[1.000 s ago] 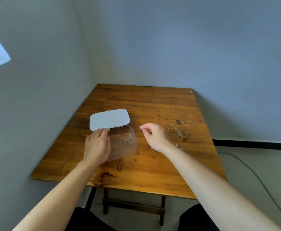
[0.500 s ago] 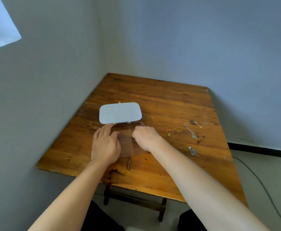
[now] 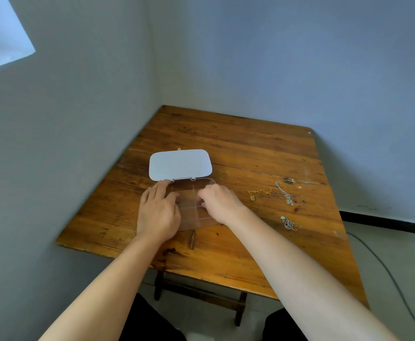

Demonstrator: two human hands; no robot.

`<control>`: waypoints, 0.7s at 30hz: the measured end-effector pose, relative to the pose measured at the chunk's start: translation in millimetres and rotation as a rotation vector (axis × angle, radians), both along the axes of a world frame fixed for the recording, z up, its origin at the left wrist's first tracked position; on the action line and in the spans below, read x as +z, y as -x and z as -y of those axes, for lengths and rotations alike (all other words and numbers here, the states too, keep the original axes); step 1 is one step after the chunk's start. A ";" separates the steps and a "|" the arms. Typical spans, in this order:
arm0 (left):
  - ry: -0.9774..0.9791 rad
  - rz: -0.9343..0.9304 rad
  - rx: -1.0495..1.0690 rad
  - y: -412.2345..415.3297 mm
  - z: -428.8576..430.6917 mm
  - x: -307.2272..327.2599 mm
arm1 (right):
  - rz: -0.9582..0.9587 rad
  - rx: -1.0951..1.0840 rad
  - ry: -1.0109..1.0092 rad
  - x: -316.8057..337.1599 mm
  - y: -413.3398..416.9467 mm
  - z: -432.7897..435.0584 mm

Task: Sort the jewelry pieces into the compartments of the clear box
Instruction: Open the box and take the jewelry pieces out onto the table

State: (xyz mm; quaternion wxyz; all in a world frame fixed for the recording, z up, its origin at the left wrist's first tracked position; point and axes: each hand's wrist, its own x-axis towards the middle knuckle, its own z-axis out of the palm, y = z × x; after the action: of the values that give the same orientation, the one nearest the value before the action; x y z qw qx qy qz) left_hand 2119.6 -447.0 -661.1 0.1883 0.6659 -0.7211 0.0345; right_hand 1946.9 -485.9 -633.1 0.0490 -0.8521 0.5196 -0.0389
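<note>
The clear box (image 3: pixel 191 219) lies on the wooden table (image 3: pixel 245 146) with its white lid (image 3: pixel 180 164) folded open behind it. Thin dividers split it into compartments. My left hand (image 3: pixel 158 212) lies on the box's left side and holds it down. My right hand (image 3: pixel 220 204) hovers over the right side, fingertips pinched and pointing down into a middle compartment; the silver chain in them is hidden. To the right lie a gold necklace (image 3: pixel 259 193), a stretched-out silver chain (image 3: pixel 284 193) and a bunched silver piece (image 3: pixel 289 223).
The table stands in a room corner, with walls close on the left and behind. A small dark knot or object (image 3: pixel 289 180) sits by the far end of the silver chain. A cable (image 3: pixel 386 267) runs along the floor to the right.
My right hand, pinching a dangling chain beside the box a second ago, has moved left over the box and lowered its fingertips into it. My left hand stayed on the box.
</note>
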 end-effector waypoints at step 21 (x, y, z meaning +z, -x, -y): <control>-0.076 0.027 0.000 2.4 -0.8 7.1 | 1.849 -0.490 -0.480 45.9 72.4 -35.2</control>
State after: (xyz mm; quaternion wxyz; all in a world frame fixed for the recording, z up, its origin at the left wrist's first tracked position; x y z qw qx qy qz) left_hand 2117.2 -446.2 -654.0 0.1531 0.6719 -0.7245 0.0160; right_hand 1874.5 -450.7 -587.2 0.5982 -0.3223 0.4329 -0.5924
